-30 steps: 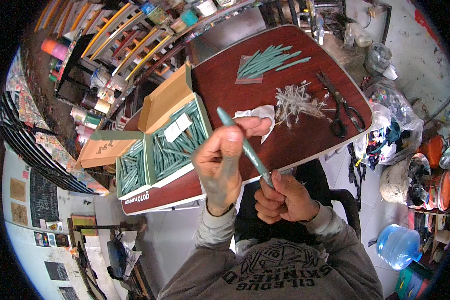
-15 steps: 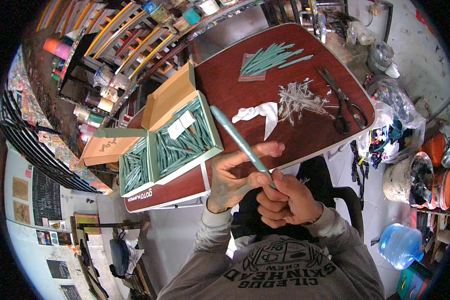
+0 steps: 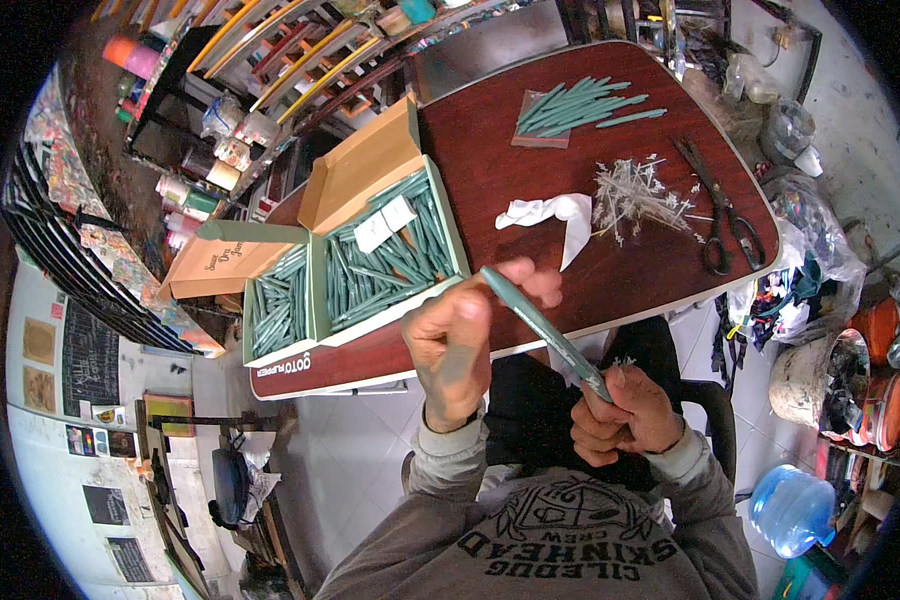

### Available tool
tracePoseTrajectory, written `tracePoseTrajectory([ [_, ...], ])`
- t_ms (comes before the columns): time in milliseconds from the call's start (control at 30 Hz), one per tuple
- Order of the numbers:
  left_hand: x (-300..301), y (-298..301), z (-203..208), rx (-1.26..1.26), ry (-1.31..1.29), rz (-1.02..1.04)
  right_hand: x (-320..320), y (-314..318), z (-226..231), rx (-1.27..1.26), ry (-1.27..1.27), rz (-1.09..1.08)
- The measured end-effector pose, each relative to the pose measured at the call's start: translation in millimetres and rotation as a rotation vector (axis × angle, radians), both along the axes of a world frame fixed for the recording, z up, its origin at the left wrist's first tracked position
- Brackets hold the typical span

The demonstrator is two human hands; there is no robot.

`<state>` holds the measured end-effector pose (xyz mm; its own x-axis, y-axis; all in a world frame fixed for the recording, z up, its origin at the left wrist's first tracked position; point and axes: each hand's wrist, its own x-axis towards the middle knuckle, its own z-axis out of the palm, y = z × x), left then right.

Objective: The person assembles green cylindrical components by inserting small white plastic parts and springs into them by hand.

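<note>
Head view: nearest the lens, the person's grey sweatshirt [image 3: 580, 545] with a dark print fills the lower edge. The right hand [image 3: 625, 412] is closed in a fist around the lower end of a green pen [image 3: 548, 333], with a few pale shreds sticking up beside its thumb. The pen slants up and leftward from there, in front of the near edge of the table. The left hand [image 3: 457, 345] is raised at the pen's upper end, thumb on one side and curled fingers behind it; whether it grips the pen cannot be told.

On the dark red table [image 3: 490, 175], to the left, stand two open cardboard boxes, a larger one [image 3: 360, 165] and a smaller one [image 3: 202, 268], side by side and full of similar green pens; a white label [image 3: 385, 224] lies on those in the larger. Right of them are a crumpled white scrap [image 3: 568, 213], a heap of thin clear strips [image 3: 642, 198] and black-handled scissors [image 3: 709, 184]. Farther back, more green pens [image 3: 585, 108] fan out over a clear plastic bag. Beyond the table, at upper left, is a rack with yellow bars [image 3: 280, 75].
</note>
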<state>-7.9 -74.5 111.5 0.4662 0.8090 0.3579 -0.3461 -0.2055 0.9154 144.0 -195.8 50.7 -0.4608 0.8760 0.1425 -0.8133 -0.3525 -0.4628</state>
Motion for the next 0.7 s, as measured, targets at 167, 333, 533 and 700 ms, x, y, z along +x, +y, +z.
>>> tracePoseTrajectory([
  [167,-6.9,0.4,-1.0,0.033,-0.081,0.088,0.9,7.9,-6.6,0.031,-0.083,0.005],
  [333,-9.0,1.5,4.8,0.166,-0.036,0.222,6.0,41.2,45.4,0.372,-1.087,-1.139],
  [533,-9.8,8.4,1.0,0.41,0.048,0.337,-19.1,63.0,72.4,0.606,-1.101,-1.178],
  [700,-16.2,11.7,2.2,0.579,0.17,0.429,-28.3,64.8,70.9,0.515,-1.045,-1.201],
])
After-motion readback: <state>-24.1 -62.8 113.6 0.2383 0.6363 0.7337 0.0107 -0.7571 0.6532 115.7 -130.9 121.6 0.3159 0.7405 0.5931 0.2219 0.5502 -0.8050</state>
